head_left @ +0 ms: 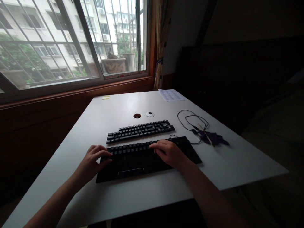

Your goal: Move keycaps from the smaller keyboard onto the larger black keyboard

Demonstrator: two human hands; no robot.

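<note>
A black keyboard [133, 164] lies near the front of the white table, with keycaps along its far rows and a dark, bare-looking stretch nearer me. My left hand [93, 158] rests at its left end, thumb and forefinger apart and touching the board. Over the right half is my right hand [167, 152], fingers drawn together, tips at the row of keys. Whatever sits between those fingertips is hidden. Just behind the keyboard, loose black keycaps [140, 131] stand in rows on the table, laid out like a keyboard.
To the right lie a looped black cable [187, 110], a purple cloth or glove [217, 138] and a thin stick [208, 137]. Farther back are a cable hole [137, 116], its round cover [150, 114], printed paper [171, 95] and yellow notes [105, 97]. A barred window is beyond.
</note>
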